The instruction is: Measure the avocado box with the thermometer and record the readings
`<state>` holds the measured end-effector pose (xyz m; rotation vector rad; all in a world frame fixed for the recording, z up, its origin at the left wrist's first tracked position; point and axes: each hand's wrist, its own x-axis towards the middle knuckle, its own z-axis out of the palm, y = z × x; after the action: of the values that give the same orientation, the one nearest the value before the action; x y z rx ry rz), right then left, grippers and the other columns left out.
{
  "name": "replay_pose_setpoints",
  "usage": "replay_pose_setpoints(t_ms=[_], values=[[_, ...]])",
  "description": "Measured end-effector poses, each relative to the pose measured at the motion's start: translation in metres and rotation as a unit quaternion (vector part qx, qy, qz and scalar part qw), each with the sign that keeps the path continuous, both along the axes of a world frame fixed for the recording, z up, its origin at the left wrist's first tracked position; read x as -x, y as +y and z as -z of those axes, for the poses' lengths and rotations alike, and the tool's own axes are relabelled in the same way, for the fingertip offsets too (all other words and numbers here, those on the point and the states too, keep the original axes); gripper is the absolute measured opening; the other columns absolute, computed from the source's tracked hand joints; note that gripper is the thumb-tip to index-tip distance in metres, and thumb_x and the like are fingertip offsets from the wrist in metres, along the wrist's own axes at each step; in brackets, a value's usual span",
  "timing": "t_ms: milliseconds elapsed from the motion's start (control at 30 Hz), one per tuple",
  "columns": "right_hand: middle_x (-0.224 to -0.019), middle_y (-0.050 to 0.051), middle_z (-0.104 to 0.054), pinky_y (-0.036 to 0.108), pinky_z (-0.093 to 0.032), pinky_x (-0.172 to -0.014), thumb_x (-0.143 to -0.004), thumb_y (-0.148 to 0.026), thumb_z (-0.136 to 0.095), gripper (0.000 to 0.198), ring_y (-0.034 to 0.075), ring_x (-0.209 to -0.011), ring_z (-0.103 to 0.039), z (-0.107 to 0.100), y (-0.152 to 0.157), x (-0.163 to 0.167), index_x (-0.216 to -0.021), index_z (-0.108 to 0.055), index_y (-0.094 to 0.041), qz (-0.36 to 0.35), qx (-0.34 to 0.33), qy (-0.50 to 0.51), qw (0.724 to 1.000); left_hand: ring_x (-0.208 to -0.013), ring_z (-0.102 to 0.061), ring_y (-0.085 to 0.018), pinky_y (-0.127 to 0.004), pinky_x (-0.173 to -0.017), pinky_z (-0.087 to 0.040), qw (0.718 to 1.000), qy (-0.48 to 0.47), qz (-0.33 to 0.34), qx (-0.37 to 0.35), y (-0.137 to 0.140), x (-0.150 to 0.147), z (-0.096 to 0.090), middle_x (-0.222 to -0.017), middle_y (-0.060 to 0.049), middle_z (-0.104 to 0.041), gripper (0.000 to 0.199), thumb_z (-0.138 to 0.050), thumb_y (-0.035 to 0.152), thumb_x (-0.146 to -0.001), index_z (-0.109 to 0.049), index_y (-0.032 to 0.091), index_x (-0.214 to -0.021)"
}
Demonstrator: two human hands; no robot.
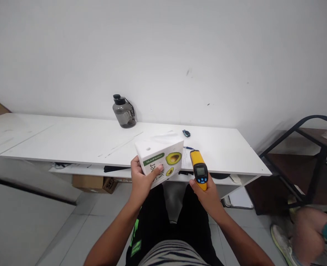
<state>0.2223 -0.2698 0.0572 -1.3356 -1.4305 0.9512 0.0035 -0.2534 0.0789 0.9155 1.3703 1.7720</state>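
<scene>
My left hand (140, 183) grips a white carton (163, 159) by its lower left side, thumb across the printed face. Avocado pictures and a green "NutriMotion" band show on that face, and the carton is tilted over the desk's front edge. In my right hand (210, 197) is a yellow and black infrared thermometer (198, 164), held by its handle with the small screen and blue buttons facing me. The thermometer's front points away toward the wall. Between the two, a blue pen (188, 147) lies by a sheet of paper (186, 159), partly hidden by the carton.
The white desk (77, 138) runs along the wall. On it stand a grey jug bottle (124, 113) and a small dark object (186, 133). A cardboard box (92, 183) sits below. At right are a black metal frame (315, 162) and another person's leg (309, 229).
</scene>
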Motion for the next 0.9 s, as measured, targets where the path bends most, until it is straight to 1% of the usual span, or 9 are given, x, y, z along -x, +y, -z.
replay_pose_setpoints(t_ms=[200, 433, 567, 900], values=[[-0.079, 0.000, -0.060, 0.026, -0.045, -0.060, -0.081, -0.049, -0.064, 0.039, 0.015, -0.066, -0.052, 0.0003, 0.0024, -0.0003, -0.109, -0.057, -0.021, -0.007, 0.005, -0.019, 1.000, -0.095, -0.068, -0.021, -0.035, -0.079, -0.059, 1.000, -0.007, -0.006, -0.007, 0.0012, 0.0019, 0.0034, -0.108, -0.006, -0.066, 0.079, -0.089, 0.030, -0.055, -0.045, 0.023, -0.120], [-0.080, 0.000, -0.060, 0.026, -0.045, -0.062, -0.081, -0.049, -0.063, 0.040, 0.015, -0.067, -0.052, -0.0004, 0.0023, 0.0010, -0.110, -0.058, -0.021, -0.003, 0.007, -0.033, 0.999, -0.096, -0.068, -0.022, -0.036, -0.079, -0.059, 1.000, -0.002, 0.003, 0.003, -0.0002, -0.0003, 0.0021, -0.107, -0.007, -0.066, 0.080, -0.089, 0.032, -0.055, -0.044, 0.023, -0.121], [-0.081, 0.001, -0.060, 0.027, -0.047, -0.064, -0.081, -0.049, -0.064, 0.042, 0.015, -0.069, -0.053, 0.0000, 0.0035, 0.0017, -0.111, -0.059, -0.020, -0.003, -0.003, -0.032, 0.999, -0.094, -0.069, -0.023, -0.037, -0.078, -0.059, 1.000, -0.001, 0.008, 0.011, -0.0015, -0.0014, 0.0013, -0.106, -0.007, -0.067, 0.080, -0.089, 0.032, -0.055, -0.044, 0.022, -0.120], [-0.081, 0.001, -0.061, 0.027, -0.046, -0.062, -0.080, -0.051, -0.063, 0.045, 0.016, -0.068, -0.053, -0.0024, 0.0048, 0.0036, -0.113, -0.059, -0.020, -0.011, 0.002, -0.037, 0.999, -0.092, -0.069, -0.023, -0.038, -0.076, -0.059, 1.000, 0.002, 0.019, 0.010, -0.0026, -0.0006, 0.0020, -0.106, -0.008, -0.067, 0.080, -0.088, 0.031, -0.055, -0.043, 0.022, -0.121]])
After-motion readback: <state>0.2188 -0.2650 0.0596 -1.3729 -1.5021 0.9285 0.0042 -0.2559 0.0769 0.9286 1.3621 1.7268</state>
